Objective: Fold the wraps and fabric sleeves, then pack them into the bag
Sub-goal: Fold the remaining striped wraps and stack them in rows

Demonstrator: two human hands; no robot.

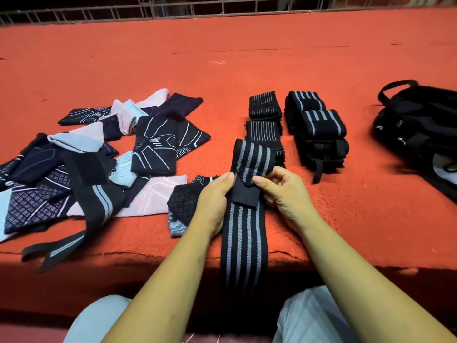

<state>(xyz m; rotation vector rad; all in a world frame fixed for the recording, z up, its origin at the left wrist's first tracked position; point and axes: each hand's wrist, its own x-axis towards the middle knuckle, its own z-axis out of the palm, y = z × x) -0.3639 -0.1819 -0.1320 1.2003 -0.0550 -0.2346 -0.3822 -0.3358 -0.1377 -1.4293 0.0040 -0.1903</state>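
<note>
Both hands pinch the striped wrap [243, 233] — left hand [214, 198] on its left edge, right hand [284, 191] on the folded-over end — as it hangs over the tabletop [247, 58] edge. Left of the wrap lie loose fabric sleeves [99, 154]; right of it, folded wraps [314, 129], then the bag [420, 125].

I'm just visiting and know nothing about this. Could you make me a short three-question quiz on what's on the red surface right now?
1. True or false: both hands hold the striped wrap.
2. Where is the black bag: a) far left, b) far right, c) on the lap?
3. Which side holds the loose pile of fabric sleeves?

Key:
1. True: left hand and right hand grip it.
2. b.
3. The left; folded wraps lie between pile and bag.
</note>
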